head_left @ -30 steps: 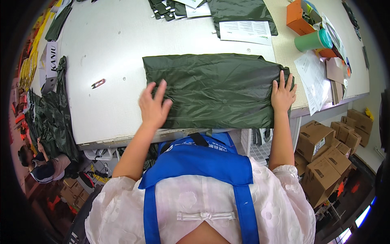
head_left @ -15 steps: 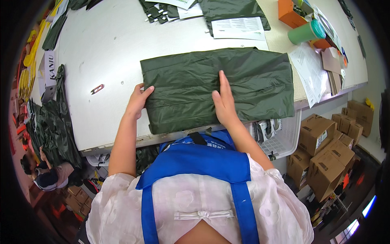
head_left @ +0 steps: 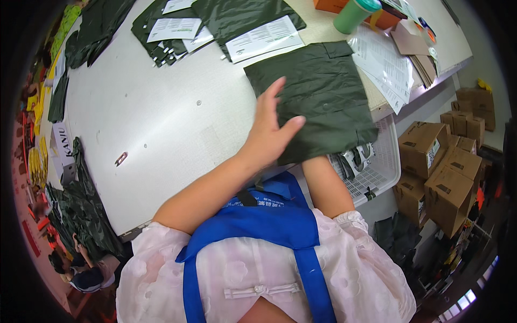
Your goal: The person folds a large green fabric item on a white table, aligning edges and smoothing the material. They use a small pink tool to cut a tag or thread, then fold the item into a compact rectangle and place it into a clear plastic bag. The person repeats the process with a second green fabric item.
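A folded dark green garment [head_left: 328, 97] of thin, shiny fabric lies at the table's right front, with a small snap and a flap showing. My left hand [head_left: 269, 126] is over its left part, fingers stretched out and thumb apart; whether the palm presses on the cloth I cannot tell. My right forearm [head_left: 327, 185] reaches in from below, and the right hand is hidden beneath the garment's near edge.
Green pouches [head_left: 245, 21] and printed sheets [head_left: 264, 40] lie at the back. Small red snips [head_left: 121, 159] rest at left. A green cup [head_left: 353, 15], papers [head_left: 379, 59] and a white basket [head_left: 385, 156] are at right. Cartons [head_left: 423, 145] stand beyond; a person [head_left: 86, 269] sits at lower left.
The garment has gone from a wide spread to a narrower fold, farther right. My left hand has moved from its left edge to over it; my right hand has gone from on top to underneath.
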